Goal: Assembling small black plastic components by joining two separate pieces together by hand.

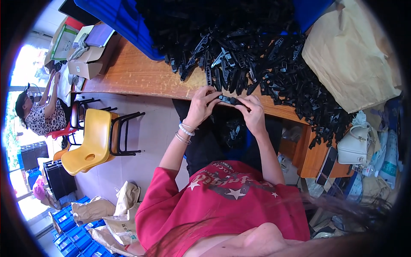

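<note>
I note the long brown wooden worktable (pixel 137 77) running across the upper half of my view, its near edge bending with the lens. On it lies a broad heap of small black plastic clip parts (pixel 274 64), spilling out of a blue plastic crate (pixel 124 21) at the table's far side and reaching the table's right end. A crumpled brown paper sack (pixel 351 60) rests against the heap on the right. A yellow moulded plastic chair (pixel 92 141) stands on the floor to the left, well apart from my hands.

At the table's near edge, both hands meet on one slim black plastic strip part (pixel 229 100). It is narrow, elongated, dark and matt, lying roughly level between the hands, just in front of the heap. My left hand (pixel 201 107), with pale bead bracelets (pixel 185 132) on the wrist, has its fingers curled, pinching the strip's left end. My right hand (pixel 253 113) is likewise closed around the right end, fingertips touching it.
</note>
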A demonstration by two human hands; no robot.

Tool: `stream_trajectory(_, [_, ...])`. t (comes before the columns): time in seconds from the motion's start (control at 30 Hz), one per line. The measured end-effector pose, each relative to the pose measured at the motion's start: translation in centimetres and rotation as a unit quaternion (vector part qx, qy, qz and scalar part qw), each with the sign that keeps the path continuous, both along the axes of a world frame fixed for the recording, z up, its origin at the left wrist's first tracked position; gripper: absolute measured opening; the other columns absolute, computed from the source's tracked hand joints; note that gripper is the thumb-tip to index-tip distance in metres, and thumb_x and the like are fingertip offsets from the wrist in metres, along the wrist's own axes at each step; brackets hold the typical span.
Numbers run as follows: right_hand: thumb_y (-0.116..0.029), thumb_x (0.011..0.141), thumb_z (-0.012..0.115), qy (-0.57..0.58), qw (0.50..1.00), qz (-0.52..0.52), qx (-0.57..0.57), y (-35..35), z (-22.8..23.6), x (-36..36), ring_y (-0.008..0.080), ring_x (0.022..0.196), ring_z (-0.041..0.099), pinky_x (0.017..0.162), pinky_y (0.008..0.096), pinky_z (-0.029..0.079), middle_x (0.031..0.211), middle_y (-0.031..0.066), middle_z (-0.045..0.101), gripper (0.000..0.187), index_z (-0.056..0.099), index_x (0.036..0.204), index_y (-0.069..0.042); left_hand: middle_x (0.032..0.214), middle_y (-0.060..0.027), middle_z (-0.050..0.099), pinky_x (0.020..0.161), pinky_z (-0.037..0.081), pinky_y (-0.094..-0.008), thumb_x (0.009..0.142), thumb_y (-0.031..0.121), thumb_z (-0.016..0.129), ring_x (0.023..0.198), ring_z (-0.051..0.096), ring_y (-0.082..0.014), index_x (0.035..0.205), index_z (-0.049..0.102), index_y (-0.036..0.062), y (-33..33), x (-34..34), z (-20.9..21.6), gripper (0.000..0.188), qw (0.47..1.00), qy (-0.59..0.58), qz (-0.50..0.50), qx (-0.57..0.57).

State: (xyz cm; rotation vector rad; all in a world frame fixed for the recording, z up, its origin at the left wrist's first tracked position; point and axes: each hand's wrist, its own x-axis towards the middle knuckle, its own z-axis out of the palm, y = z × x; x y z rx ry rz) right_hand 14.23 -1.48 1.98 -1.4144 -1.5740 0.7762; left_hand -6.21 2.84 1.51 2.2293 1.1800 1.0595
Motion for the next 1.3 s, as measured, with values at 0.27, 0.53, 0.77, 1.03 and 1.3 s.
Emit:
stream_trajectory(0.27, [-0.003,0.074,0.073,-0.044,0.999,0.005,0.006,1.0,0.4,-0.3,0.0272,0.084,0.055,0.076,0.0366,0.045,0.084,0.0106,0.059,0.023,0.072,0.096,0.003,0.095,-0.0107,0.060,0.076,0.048,-0.0357,0.074,0.000,0.072,0.085,0.056,-0.0275,0.099,0.070,0.0014,0.4,0.0,0.0,0.025,0.999,-0.019,-0.040,-0.026])
stream_trajectory(0.53, [0.004,0.076,0.071,-0.041,0.997,-0.005,0.058,0.3,-0.1,-1.9,0.0220,0.079,0.058,0.069,0.0313,0.046,0.087,0.0110,0.057,0.021,0.070,0.097,0.003,0.098,-0.0112,0.060,0.079,0.049,-0.0345,0.077,0.004,0.073,0.089,0.059,-0.0277,0.103,0.070,0.0021,0.7,-0.2,0.2,0.026,0.996,-0.019,-0.071,-0.051])
stream_trajectory(0.77, [-0.002,0.084,0.067,-0.190,0.940,-0.243,0.148,-1.6,0.4,3.3,0.0241,0.083,0.061,0.070,0.0332,0.049,0.095,0.0122,0.059,0.016,0.068,0.100,0.000,0.104,-0.0140,0.057,0.074,0.050,-0.0368,0.080,0.000,0.066,0.086,0.060,-0.0309,0.108,0.064,0.0016,2.5,-2.0,0.5,0.029,0.998,0.030,0.026,0.044])
stream_trajectory(1.03, [-0.010,0.085,0.068,-0.220,0.937,-0.238,0.131,1.4,-1.1,5.3,0.0293,0.091,0.057,0.080,0.0399,0.042,0.095,0.0109,0.059,0.020,0.063,0.103,-0.004,0.095,-0.0131,0.061,0.068,0.051,-0.0376,0.077,0.000,0.071,0.081,0.062,-0.0309,0.099,0.061,0.0010,1.0,-0.4,-0.7,0.024,0.983,0.072,0.004,0.168])
stream_trajectory(1.3, [-0.018,0.080,0.073,-0.294,0.922,-0.179,0.178,1.8,0.0,1.3,0.0264,0.086,0.052,0.073,0.0392,0.036,0.086,0.0079,0.055,0.017,0.063,0.089,-0.007,0.095,-0.0130,0.058,0.067,0.050,-0.0359,0.075,0.000,0.072,0.080,0.060,-0.0282,0.100,0.061,-0.0007,-0.2,-0.2,-2.3,0.028,0.968,0.087,0.005,0.235])
